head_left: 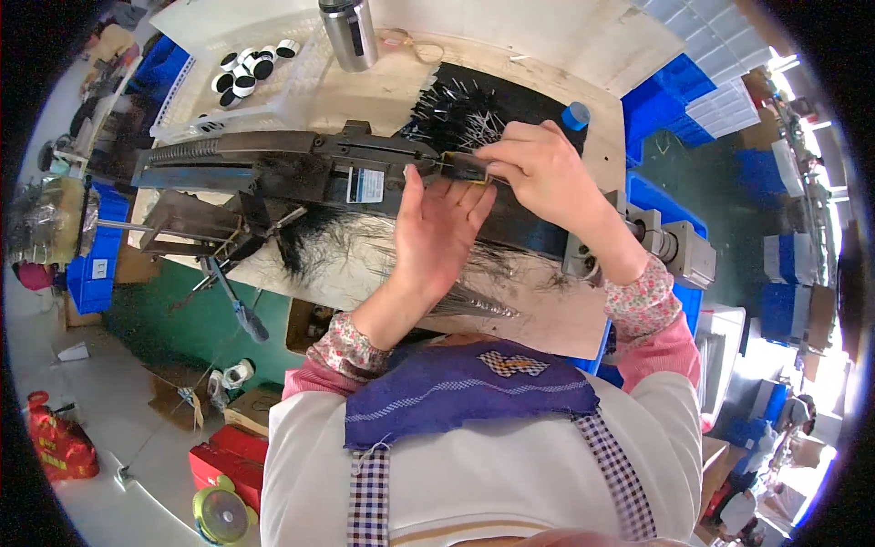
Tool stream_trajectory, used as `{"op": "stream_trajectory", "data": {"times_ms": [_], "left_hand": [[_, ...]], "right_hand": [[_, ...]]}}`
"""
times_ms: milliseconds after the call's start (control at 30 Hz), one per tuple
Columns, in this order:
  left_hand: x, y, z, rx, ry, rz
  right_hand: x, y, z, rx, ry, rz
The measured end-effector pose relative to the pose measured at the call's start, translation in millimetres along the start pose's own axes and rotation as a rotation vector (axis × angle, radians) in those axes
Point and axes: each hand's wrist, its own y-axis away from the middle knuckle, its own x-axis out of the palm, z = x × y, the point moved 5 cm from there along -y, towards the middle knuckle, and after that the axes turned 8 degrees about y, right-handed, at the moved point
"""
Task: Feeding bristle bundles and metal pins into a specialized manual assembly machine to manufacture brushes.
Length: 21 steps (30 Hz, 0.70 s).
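Note:
My left hand (433, 232) is turned palm up at the middle of the bench, its fingers stretched out flat beneath the end of a long dark metal machine (292, 173). Just to the right, my right hand (542, 169) has thumb and fingertips pinched together beside a small dark piece with a yellowish edge (469, 169). What the pinch holds is too small to make out. Behind both hands, many thin pale sticks (465, 109) lie on a black mat (524, 91). Dark bristle-like strands (474, 299) are scattered on the bench in front of the machine.
A white plastic basket (301, 91) holds several black-and-white round pieces (244, 77). Near it stands a steel flask (349, 36). A blue cap (575, 116) is by the mat's right side. Metal machine parts (674, 246) jut out at the right; a blue-handled lever (239, 305) hangs at the left.

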Motion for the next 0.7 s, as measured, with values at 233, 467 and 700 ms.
{"op": "stream_trajectory", "data": {"times_ms": [233, 467, 700], "left_hand": [[6, -2, 1, -0.051, 0.014, -0.030], [6, 8, -3, 0.018, -0.001, -0.013], [8, 6, -4, 0.042, -0.021, -0.046]], "right_hand": [[-15, 8, 18, -0.153, 0.104, -0.169], [-10, -2, -5, 0.019, -0.042, -0.107], [3, -7, -4, 0.002, -0.039, 0.043]]}}
